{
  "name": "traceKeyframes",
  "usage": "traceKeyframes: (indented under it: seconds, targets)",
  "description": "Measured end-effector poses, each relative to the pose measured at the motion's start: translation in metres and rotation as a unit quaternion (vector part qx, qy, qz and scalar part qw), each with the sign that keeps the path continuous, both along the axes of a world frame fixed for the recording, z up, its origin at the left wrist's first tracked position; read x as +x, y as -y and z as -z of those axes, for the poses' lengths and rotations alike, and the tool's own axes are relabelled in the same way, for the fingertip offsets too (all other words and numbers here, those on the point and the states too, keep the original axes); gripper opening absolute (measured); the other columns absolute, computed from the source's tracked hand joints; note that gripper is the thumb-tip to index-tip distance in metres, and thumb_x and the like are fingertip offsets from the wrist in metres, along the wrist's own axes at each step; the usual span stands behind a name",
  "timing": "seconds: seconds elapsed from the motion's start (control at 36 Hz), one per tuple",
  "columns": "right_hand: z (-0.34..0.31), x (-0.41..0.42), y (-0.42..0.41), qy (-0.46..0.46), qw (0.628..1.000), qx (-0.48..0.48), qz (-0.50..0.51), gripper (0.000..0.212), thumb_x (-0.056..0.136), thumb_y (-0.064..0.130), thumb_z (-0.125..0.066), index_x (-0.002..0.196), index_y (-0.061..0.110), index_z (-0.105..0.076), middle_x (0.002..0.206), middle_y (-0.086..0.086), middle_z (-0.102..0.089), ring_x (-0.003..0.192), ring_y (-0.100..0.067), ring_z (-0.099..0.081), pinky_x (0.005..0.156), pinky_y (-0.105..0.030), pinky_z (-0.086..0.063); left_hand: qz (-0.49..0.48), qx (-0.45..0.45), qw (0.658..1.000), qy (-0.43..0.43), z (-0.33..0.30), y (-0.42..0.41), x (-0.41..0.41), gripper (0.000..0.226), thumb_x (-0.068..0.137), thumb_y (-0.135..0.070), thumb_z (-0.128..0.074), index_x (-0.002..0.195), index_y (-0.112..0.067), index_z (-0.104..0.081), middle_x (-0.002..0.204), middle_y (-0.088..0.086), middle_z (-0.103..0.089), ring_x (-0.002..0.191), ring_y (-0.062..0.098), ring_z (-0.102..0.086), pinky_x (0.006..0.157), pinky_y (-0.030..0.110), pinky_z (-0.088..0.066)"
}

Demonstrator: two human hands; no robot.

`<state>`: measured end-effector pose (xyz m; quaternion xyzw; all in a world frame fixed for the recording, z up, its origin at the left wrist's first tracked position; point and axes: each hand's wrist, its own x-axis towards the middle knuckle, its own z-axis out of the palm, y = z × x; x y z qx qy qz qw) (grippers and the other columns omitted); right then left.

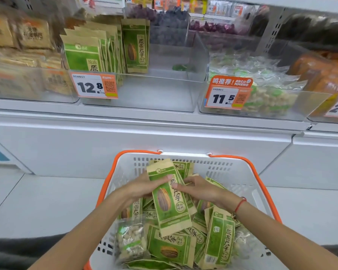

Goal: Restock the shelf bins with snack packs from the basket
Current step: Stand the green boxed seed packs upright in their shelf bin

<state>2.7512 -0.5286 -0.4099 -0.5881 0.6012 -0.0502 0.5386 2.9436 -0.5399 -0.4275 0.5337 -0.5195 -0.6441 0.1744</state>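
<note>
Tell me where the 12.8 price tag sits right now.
In the head view it hangs upper left of centre, on the front wall of the clear bin, the 12.8 price tag just below the standing green seed packs.

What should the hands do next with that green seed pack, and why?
Probably lift the green and tan sunflower seed pack, which the left hand and right hand hold over the white plastic basket with orange handles, up into the clear plastic shelf bin; matching packs stand at its left, and its right side looks nearly bare.
</note>
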Motion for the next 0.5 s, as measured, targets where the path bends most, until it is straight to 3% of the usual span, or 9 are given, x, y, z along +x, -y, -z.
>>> traceKeyframes:
  seconds: [0.08,0.17,0.25,0.33,0.39,0.44,0.5]
  targets:
    - [0.003,-0.002,0.001,-0.019,0.999,-0.031,0.005,0.051,0.08,0.069,-0.047,0.098,0.024,-0.061,0.134,-0.02,-0.054,0.103,-0.023,-0.059,0.087,-0.029,-0.05,0.005,-0.031,0.999,-0.003,0.003,-0.002,0.0,0.061,0.075,-0.054,-0.065,0.131,-0.037,-0.046,0.122,-0.016,-0.06,0.114,0.008,-0.056,0.102,0.031,-0.042]
    - [0.001,-0.001,0.003,-0.001,0.998,-0.048,0.039,0.078,0.077,0.073,-0.043,0.126,0.015,-0.056,0.12,-0.004,-0.062,0.095,-0.013,-0.058,0.094,-0.03,-0.045,-0.034,-0.11,0.993,0.006,0.001,-0.003,-0.005,0.061,0.077,-0.055,-0.061,0.132,-0.034,-0.044,0.12,-0.018,-0.06,0.114,0.006,-0.057,0.102,0.031,-0.043]
    - [-0.004,0.0,0.007,0.06,0.995,-0.062,0.049,0.101,0.062,0.082,-0.056,0.14,0.018,-0.043,0.135,0.0,-0.054,0.117,-0.013,-0.054,0.105,-0.033,-0.042,-0.095,-0.196,0.976,-0.013,-0.007,0.0,-0.008,0.065,0.076,-0.056,-0.061,0.133,-0.03,-0.041,0.117,-0.02,-0.062,0.111,-0.002,-0.058,0.102,0.033,-0.045]
    - [-0.02,0.001,0.013,0.126,0.986,-0.091,0.062,0.082,0.064,0.062,-0.07,0.135,0.031,-0.043,0.127,0.007,-0.058,0.114,-0.008,-0.056,0.097,-0.028,-0.048,-0.105,-0.263,0.959,-0.004,-0.023,0.008,-0.004,0.067,0.072,-0.073,-0.059,0.129,-0.048,-0.036,0.115,-0.03,-0.061,0.109,-0.005,-0.058,0.098,0.037,-0.048]
    - [-0.036,0.005,0.017,0.156,0.976,-0.133,0.069,0.072,0.067,0.05,-0.072,0.131,0.033,-0.044,0.119,0.009,-0.06,0.108,-0.003,-0.059,0.083,-0.016,-0.05,-0.11,-0.319,0.941,0.007,-0.043,0.014,-0.001,0.056,0.074,-0.07,-0.06,0.122,-0.056,-0.035,0.11,-0.041,-0.057,0.104,-0.013,-0.056,0.093,0.025,-0.047]
    - [-0.053,0.01,0.022,0.175,0.963,-0.191,0.08,0.064,0.07,0.042,-0.075,0.127,0.033,-0.047,0.116,0.008,-0.062,0.104,-0.002,-0.061,0.077,-0.013,-0.049,-0.117,-0.379,0.918,0.013,-0.068,0.019,0.002,0.047,0.075,-0.061,-0.063,0.115,-0.058,-0.038,0.107,-0.046,-0.053,0.101,-0.019,-0.053,0.084,0.015,-0.044]
    - [-0.073,0.016,0.025,0.181,0.945,-0.256,0.093,0.056,0.073,0.036,-0.077,0.121,0.036,-0.048,0.111,0.009,-0.064,0.099,0.0,-0.061,0.075,-0.014,-0.05,-0.13,-0.431,0.893,0.016,-0.09,0.025,0.007,0.045,0.072,-0.067,-0.064,0.111,-0.061,-0.042,0.11,-0.044,-0.053,0.103,-0.018,-0.052,0.083,0.013,-0.042]
